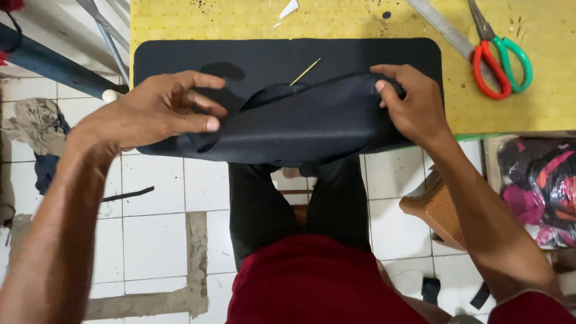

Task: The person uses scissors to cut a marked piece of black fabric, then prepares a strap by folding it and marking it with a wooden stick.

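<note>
Single head-mounted camera: looks steeply down from close range onto the near edge of the bench (336,21), with the floor (156,240) below it.

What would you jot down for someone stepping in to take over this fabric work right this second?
Left hand: pinching the left end of the folded black fabric piece.
Right hand: grip on the fold's right end.
The fabric lies at the near edge of the yellow table, its front edge overhanging toward the lap.
Done: near edge lifted and folded over.
Left: the fold is loose, not flattened.
A thin pale wooden stick lies on the cloth; red-and-green-handled scissors and a metal ruler sit to the right.
</note>
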